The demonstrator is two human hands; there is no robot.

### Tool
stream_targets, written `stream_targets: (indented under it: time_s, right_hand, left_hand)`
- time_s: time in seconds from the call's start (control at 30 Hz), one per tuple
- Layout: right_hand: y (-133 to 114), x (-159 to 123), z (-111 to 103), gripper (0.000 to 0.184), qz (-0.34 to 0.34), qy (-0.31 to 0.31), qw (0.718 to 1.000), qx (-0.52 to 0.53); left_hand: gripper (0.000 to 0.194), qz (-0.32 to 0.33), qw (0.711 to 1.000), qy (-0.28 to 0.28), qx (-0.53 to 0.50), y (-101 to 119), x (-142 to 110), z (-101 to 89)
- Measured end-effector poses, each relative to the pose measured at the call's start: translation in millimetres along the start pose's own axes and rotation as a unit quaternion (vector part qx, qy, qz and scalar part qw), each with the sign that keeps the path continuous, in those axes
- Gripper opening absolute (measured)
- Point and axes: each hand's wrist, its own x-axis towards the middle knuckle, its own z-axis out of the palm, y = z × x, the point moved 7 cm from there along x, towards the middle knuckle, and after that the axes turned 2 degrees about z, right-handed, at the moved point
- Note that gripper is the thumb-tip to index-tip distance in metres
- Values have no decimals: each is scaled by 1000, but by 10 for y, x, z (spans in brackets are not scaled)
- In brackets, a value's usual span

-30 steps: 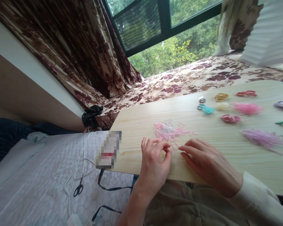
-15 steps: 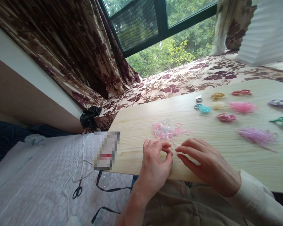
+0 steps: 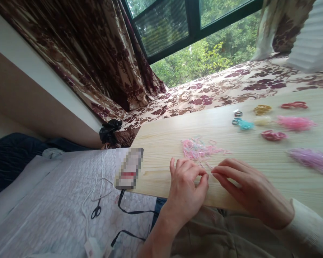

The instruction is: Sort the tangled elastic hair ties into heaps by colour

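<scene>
At the near edge of the pale wooden board, my left hand (image 3: 187,184) has its thumb and forefinger brought together in a pinch, with the other fingers curled. Close on its right, my right hand (image 3: 251,191) also pinches, thumb against fingertips. The two sets of fingertips almost meet. A thin pale strand (image 3: 208,166) shows just beyond them; what the fingers hold is too small to make out. Right behind the hands lies a loose pile of thin pink and pale blue strands (image 3: 195,148), some of them looped.
On the board (image 3: 161,139) lie a purple bundle (image 3: 309,158), pink strands (image 3: 296,123), a turquoise bundle (image 3: 245,124), yellow bands (image 3: 262,109), red bands (image 3: 294,105) and dark pink bands (image 3: 274,135). A blurred-out phone-like object (image 3: 129,170) sits at the left corner. Scissors (image 3: 96,212) and cables lie on the bed.
The view has turned slightly left, so everything sits further right. My right thumb and fingertips have come together from being slightly apart. My left hand keeps its pinch.
</scene>
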Motion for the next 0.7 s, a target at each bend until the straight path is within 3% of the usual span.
stream_targets:
  time_s: [0.23,0.37,0.7]
  right_hand:
    - [55,18,12,20,36,-22,998,37]
    - [72,18,50,25,67,-58,995,48]
    - [78,17,58,26,84,-69,992,56]
  left_hand:
    - [3,5,1000,-9,3,11,-35,26]
    - [13,13,1000,-1,11,-11,-51,48]
    - [12,7,1000,-14,-8,51,-67,25]
